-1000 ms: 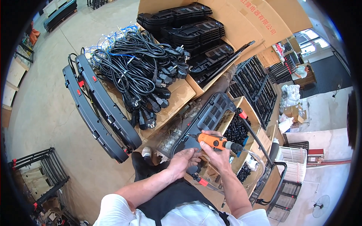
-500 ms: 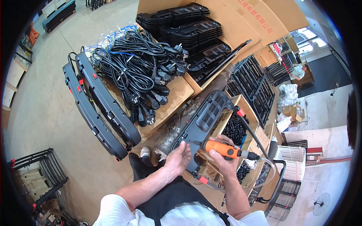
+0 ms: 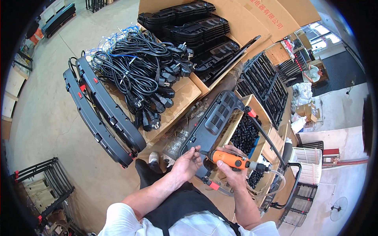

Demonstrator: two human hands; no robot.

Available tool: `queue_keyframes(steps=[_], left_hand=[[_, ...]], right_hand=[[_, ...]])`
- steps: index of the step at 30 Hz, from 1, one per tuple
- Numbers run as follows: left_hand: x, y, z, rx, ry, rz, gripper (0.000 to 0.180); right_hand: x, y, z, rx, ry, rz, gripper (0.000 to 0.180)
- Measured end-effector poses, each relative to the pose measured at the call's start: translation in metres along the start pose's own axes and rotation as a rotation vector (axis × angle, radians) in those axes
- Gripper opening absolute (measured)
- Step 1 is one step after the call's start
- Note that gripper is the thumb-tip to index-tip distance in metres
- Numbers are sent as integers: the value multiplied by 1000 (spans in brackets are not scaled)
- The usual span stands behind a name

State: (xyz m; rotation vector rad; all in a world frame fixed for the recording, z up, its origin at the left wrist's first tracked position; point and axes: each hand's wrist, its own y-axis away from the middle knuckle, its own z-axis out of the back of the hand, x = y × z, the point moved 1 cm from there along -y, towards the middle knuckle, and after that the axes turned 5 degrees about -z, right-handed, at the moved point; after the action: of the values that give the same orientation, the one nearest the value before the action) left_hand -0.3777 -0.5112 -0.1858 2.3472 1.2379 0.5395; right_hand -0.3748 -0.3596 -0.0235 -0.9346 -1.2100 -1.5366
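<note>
My right hand [image 3: 233,173] is wrapped around an orange air screwdriver [image 3: 228,159], whose dark bit points left. A clear hose [image 3: 280,179] runs from its back end. My left hand [image 3: 187,163] is closed in a pinch at the tip of the bit; whatever lies between the fingertips is too small to make out. Under both hands is a dark grey plastic panel [image 3: 202,135] with a vented raised section, joined to a black tube frame [image 3: 267,135] with red pieces. The panel's lower part is partly covered by my hands and the screwdriver.
Wooden bins [image 3: 258,104] of small black parts [image 3: 243,135] stand right of the panel. Black power cords [image 3: 130,67] lie heaped on cardboard at left, beside two upright grey panels [image 3: 106,106]. Behind, a cardboard box [image 3: 252,23] holds stacked black panels [image 3: 201,31]. A co-worker [image 3: 313,73] is far right.
My left fingertips have risen from the panel's surface to the screwdriver's bit. The screwdriver has shifted slightly left and down in my right hand. The whole view has tilted a little.
</note>
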Motion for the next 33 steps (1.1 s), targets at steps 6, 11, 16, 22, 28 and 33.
queue_keyframes(steps=[6,11,16,22,28,33], left_hand=[[0,-4,-4,63,68,-33,32],[-5,-12,-4,8,17,-45,29],[-6,-14,-2,-10,-24,-61,30],[-7,-14,-3,12,-20,-49,32],[-8,-13,-5,-44,-45,-64,29],[-5,2,3,-133,-257,-20,26]], right_hand=[[-25,-9,-16,-12,15,33,61],[-28,-16,-26,-2,67,54,60],[-25,-22,-30,5,155,71,58],[-23,-23,-30,25,212,89,62],[-12,-28,-35,70,251,49,48],[-18,-33,-41,87,283,123,40]])
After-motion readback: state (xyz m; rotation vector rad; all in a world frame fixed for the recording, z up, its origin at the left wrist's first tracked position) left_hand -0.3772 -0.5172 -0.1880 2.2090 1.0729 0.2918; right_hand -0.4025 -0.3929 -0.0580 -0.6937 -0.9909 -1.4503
